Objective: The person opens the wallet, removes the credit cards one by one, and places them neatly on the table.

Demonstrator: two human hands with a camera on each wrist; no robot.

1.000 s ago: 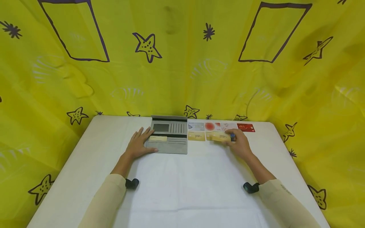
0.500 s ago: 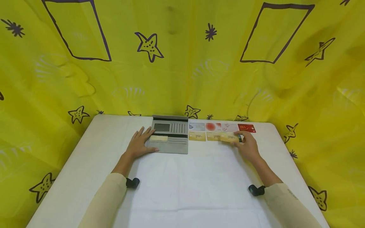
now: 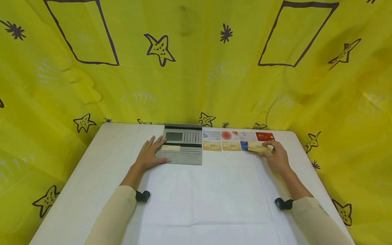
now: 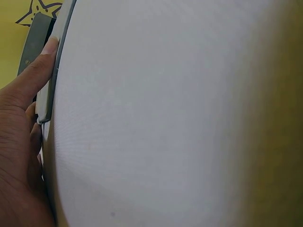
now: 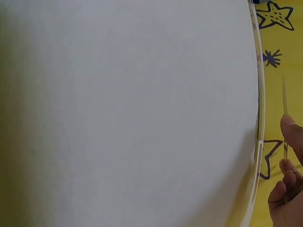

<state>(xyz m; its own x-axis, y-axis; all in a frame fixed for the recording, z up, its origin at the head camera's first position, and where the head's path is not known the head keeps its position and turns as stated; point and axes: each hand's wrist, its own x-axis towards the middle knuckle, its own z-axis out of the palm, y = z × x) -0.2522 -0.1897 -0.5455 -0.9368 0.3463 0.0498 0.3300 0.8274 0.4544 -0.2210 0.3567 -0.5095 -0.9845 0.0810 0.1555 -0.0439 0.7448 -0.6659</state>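
My left hand [image 3: 149, 156] rests with spread fingers on the left side of an unfolded grey wallet [image 3: 192, 160] in the head view. A pale yellow card [image 3: 171, 148] sticks out of one of its lower slots. My right hand [image 3: 278, 157] pinches a gold card [image 3: 255, 146] between thumb and fingers, over a partly covered blue card [image 3: 243, 146]. Seen edge-on in the right wrist view, the held card [image 5: 284, 99] is raised off the table. In the left wrist view the thumb [image 4: 35, 71] lies on the wallet's edge.
Two gold cards [image 3: 212, 146] lie right of the wallet. Behind them runs a row with a silver card [image 3: 211, 135], a red-dotted card [image 3: 229, 135], a pale patterned card [image 3: 246, 136] and a red VIP card [image 3: 265, 136]. A yellow curtain [image 3: 190, 85] hangs behind the white table [image 3: 196, 200].
My right hand has moved to the right with the gold card, past the second gold card. The blue card beneath is now partly uncovered. My left hand has stayed on the wallet.
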